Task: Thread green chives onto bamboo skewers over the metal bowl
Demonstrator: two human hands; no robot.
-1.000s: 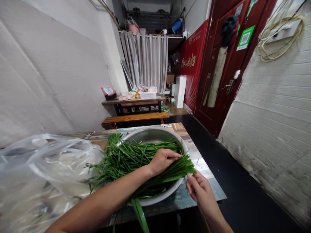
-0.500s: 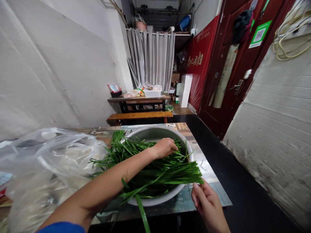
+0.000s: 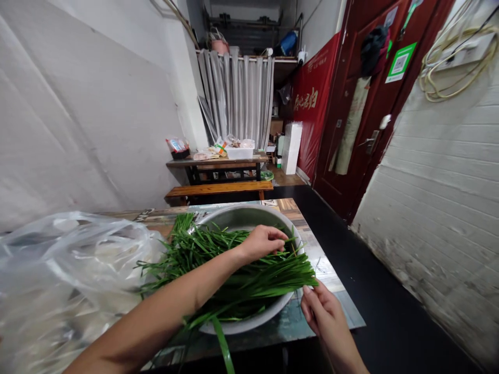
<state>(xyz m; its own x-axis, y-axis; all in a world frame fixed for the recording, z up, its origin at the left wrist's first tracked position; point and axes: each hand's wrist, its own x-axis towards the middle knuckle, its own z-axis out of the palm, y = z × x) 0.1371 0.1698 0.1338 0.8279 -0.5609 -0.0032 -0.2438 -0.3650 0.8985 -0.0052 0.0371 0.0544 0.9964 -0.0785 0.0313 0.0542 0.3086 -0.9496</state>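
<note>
A wide metal basin holds a heap of long green garlic chives, their blades spilling over its left and front rim. My left hand reaches across the heap, its fingers closed in a pinch by the basin's far right side. A thin green blade shows at those fingertips. At the basin's right edge my right hand pinches the evenly lined-up ends of the nearer chives between thumb and forefinger. The undersides of the fingers on both hands are partly hidden.
The basin stands on a wood-patterned table. Left of it sits a large clear plastic bag with pale contents. Farther off are a wooden bench and another table holding a white tub. A dark red door is at right.
The whole view has shifted slightly. My left hand has opened its pinch a little, with the fingers reaching more to the right. My right hand keeps its place at the chive ends.
</note>
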